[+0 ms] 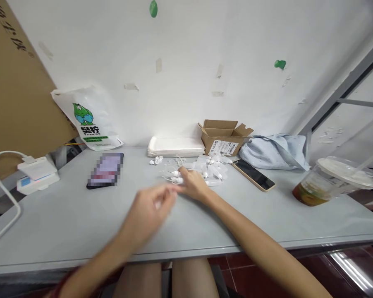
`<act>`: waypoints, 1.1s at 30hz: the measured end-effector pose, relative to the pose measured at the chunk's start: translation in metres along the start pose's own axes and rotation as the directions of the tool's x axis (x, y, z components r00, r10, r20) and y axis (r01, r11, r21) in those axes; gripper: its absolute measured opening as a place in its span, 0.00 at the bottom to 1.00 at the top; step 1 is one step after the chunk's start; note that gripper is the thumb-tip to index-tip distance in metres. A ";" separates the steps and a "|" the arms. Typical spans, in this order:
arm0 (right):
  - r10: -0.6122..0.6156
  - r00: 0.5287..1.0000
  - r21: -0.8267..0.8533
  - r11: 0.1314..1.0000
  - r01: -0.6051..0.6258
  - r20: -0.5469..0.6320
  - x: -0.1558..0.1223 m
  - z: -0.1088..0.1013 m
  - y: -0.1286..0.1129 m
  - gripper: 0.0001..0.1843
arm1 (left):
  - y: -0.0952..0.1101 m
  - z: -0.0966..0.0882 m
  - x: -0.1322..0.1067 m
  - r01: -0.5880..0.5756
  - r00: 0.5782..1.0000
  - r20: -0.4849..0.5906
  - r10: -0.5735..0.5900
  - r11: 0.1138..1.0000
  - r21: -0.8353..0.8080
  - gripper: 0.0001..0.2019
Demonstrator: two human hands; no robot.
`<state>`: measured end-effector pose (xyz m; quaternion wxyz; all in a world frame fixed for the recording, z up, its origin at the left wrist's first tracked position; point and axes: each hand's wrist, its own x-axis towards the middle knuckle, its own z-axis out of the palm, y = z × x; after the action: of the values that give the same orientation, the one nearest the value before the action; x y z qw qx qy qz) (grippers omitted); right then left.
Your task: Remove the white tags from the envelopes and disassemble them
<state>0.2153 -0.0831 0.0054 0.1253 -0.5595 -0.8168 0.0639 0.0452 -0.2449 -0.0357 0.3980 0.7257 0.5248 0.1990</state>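
Observation:
A loose pile of small translucent white plastic pieces (pixel 216 171), some with thin white cords, lies on the grey table (pixel 236 223). My right hand (pixel 194 184) reaches in at the left side of the pile. Its fingers are bent around a small white corded piece (pixel 177 181), and part of the grip is hidden. Smeared by motion, my left hand (pixel 149 213) is lower and to the left, its fingertips near my right hand. What it holds, if anything, does not show. A few small white bits (pixel 156 160) lie just behind, apart from the pile.
Behind the pile are a white stack of flat trays (pixel 175 146) and an open cardboard box (pixel 222 145). Phones lie left (pixel 106 170) and right (pixel 254 174). A plastic drink cup (pixel 324 182), blue cloth bag (pixel 273 151), printed white bag (pixel 90 120) and charger (pixel 37 174) surround them.

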 end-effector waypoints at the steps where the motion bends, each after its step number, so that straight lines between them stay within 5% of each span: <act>1: 0.004 1.000 0.004 1.000 -0.004 -0.003 0.000 0.000 0.000 0.20 | 0.009 -0.020 0.024 -0.025 0.999 -0.040 0.025 1.000 0.008 0.13; 5: 0.020 1.000 0.011 1.000 -0.020 -0.004 0.002 -0.001 0.002 0.20 | 0.046 -0.096 0.121 -0.117 0.975 -0.177 0.133 0.988 0.097 0.14; 9: 0.009 1.000 -0.011 1.000 -0.009 -0.016 0.003 0.000 0.003 0.18 | 0.050 -0.118 0.165 -0.230 0.971 -0.033 0.237 0.962 0.148 0.13; 13: -0.003 1.000 -0.064 0.998 0.001 -0.025 0.003 -0.001 0.004 0.17 | 0.037 -0.105 0.171 -0.239 0.968 -0.055 0.246 0.965 0.112 0.17; 21: -0.038 0.999 -0.160 0.987 0.033 -0.029 0.005 -0.001 0.006 0.15 | 0.032 -0.099 0.174 -0.070 0.996 -0.071 0.061 0.989 -0.133 0.18; 28: -0.050 0.999 -0.235 0.971 0.044 -0.020 0.006 0.003 0.004 0.12 | 0.029 -0.100 0.167 0.122 0.992 0.018 -0.122 0.939 -0.322 0.16; 33: -0.033 0.999 -0.209 0.978 0.027 -0.027 0.006 0.006 0.008 0.16 | 0.025 -0.095 0.161 0.074 0.997 -0.008 -0.081 0.948 -0.309 0.19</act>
<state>0.2188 -0.0748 -0.0012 0.0796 -0.5582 -0.8253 -0.0325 0.0525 -0.0653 0.0201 0.5082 0.6315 0.5195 0.2703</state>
